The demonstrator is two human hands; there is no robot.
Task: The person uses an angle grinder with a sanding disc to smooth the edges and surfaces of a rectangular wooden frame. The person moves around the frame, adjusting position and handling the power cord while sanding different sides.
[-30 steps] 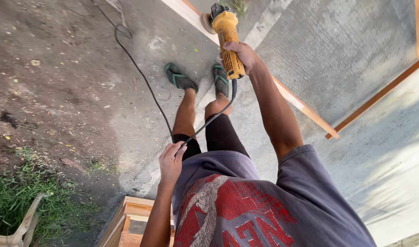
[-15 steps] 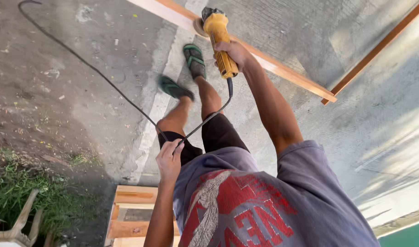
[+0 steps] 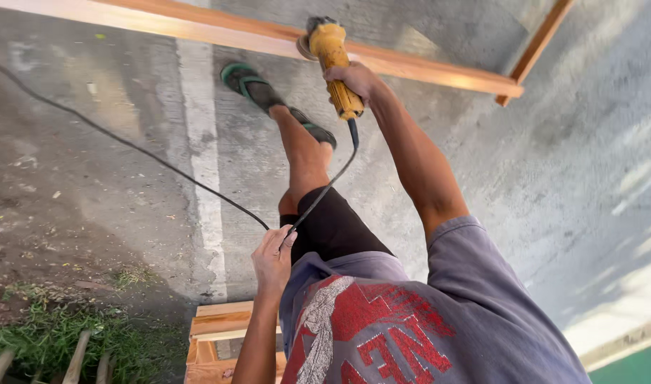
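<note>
My right hand (image 3: 355, 77) grips the handle of a yellow angle grinder (image 3: 331, 53), arm stretched out. The grinder's head rests against a long pale wooden plank (image 3: 439, 70) that lies across the concrete ground. My left hand (image 3: 272, 257) is closed around the grinder's black power cord (image 3: 126, 142), held close to my thigh. From there the cord trails off to the left over the ground. My feet wear green sandals, one (image 3: 249, 82) just short of the plank and the other (image 3: 313, 131) behind it.
A second wooden strip (image 3: 542, 41) meets the plank's right end at an angle. A small wooden stool or crate (image 3: 215, 333) stands below my left hand. Grass and wooden sticks (image 3: 55, 345) fill the lower left corner. A pale painted line (image 3: 201, 163) crosses the concrete.
The view has swung, so the plank now runs across the top. The grinder stays on the plank, my feet have shifted along it, and both hands keep their grips.
</note>
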